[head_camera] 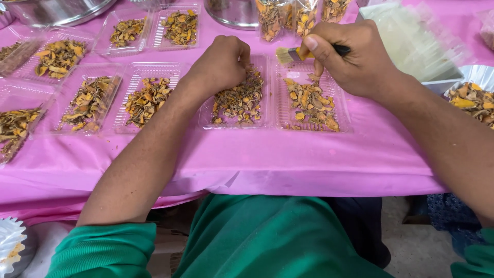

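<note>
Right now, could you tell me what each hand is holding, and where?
The right hand grips a small brush by its dark handle; the left hand rests fisted on dried pieces.

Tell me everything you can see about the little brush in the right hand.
The small brush with pale bristles, a yellow band and a black handle lies nearly level, bristles pointing left. The right hand pinches it, thumb on top, and its fingers hide most of the handle; only a short black end shows at the right. It hangs above the far edge of the clear plastic tray of dried yellow-orange pieces on the pink tablecloth. Whether the bristles touch the tray cannot be told.
</note>
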